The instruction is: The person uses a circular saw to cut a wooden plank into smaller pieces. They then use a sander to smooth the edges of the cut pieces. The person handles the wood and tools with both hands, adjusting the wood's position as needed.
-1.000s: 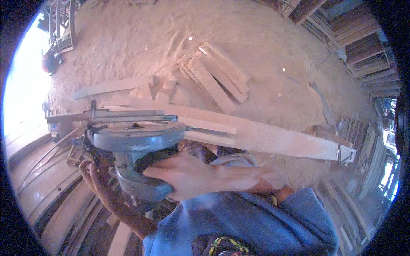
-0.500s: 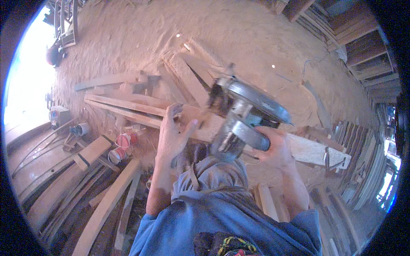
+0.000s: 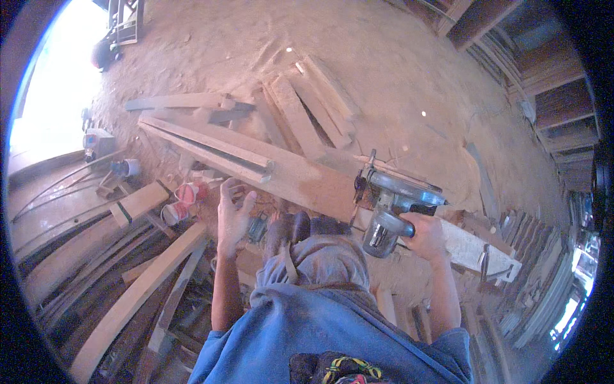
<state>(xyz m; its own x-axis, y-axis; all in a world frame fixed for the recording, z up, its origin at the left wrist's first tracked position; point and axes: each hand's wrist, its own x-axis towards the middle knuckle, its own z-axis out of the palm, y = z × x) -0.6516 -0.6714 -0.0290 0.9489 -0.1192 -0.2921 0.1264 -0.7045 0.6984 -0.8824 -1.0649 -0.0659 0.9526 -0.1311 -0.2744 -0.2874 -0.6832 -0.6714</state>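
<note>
My right hand (image 3: pixel 423 235) is wrapped round the rear handle of a silver circular saw (image 3: pixel 393 205). The saw sits over the right part of a long, dusty wooden beam (image 3: pixel 300 182), close to a pale whitish board (image 3: pixel 470 246) that runs on to the right. Whether its base rests on the wood, I cannot tell. My left hand (image 3: pixel 233 214) is raised and empty, its fingers apart and slightly curled, just on the near side of the beam. Narrow wooden strips (image 3: pixel 211 150) lie along the beam's left half, their cut ends near that hand.
Short timber pieces (image 3: pixel 300 115) lie on the sawdust-covered floor beyond the beam. Red and white buckets (image 3: pixel 176 212) stand at the left, next to long planks (image 3: pixel 137 294). Stacked boards (image 3: pixel 537 249) fill the right side, and wooden shelving (image 3: pixel 550 83) rises at the far right.
The circular saw has moved right and nearer to the beam's right part, in my right hand. My left hand has drawn back left, away from the strips. The view has shifted a little.
</note>
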